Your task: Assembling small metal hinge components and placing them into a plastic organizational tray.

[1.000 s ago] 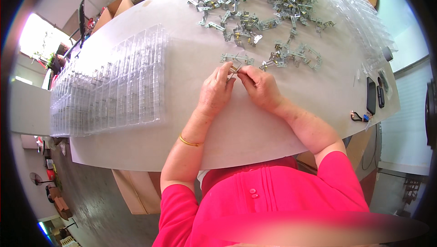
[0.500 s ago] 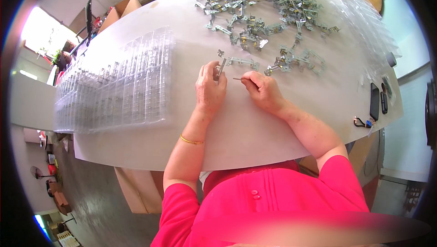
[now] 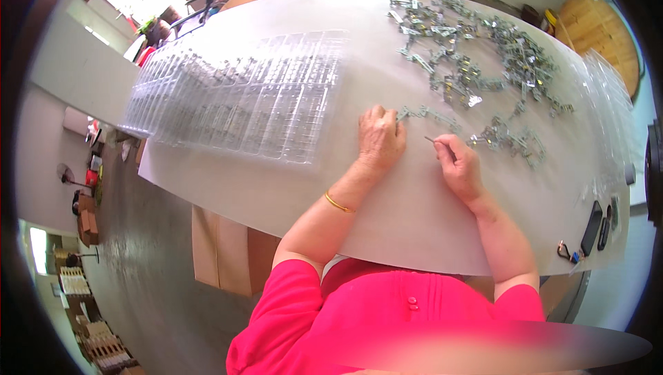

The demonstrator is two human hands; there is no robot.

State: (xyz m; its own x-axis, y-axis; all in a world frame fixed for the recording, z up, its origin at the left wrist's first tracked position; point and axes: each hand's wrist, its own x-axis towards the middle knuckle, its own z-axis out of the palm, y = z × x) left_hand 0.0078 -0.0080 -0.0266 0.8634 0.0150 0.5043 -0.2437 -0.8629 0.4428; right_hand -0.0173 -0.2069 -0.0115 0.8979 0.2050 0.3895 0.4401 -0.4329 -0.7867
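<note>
My left hand (image 3: 380, 137) is closed at the middle of the table, its curled fingers hiding most of a small grey metal bracket (image 3: 402, 114) that shows beside the fingertips. To its right, my right hand (image 3: 460, 166) pinches a thin metal rod (image 3: 429, 139) between thumb and forefinger, the rod's end pointing toward my left hand. Just beyond both hands lies another flat metal bracket (image 3: 436, 118). A small cluster of metal parts (image 3: 514, 139) sits right of my right hand, and a large heap of similar brackets (image 3: 528, 57), some with brass-coloured bits, covers the far right.
Clear plastic trays (image 3: 276, 99) holding rows of parts stand on the left of the white table (image 3: 407, 216). More clear trays (image 3: 601, 112) lie at the right edge. Near there are a black phone (image 3: 591, 228) and a small cord (image 3: 566, 251). A cardboard box (image 3: 224, 247) stands below.
The view has swung left, so the table appears farther right. My left hand has turned over more, hiding most of the bracket it showed before. My right hand still pinches the rod.
</note>
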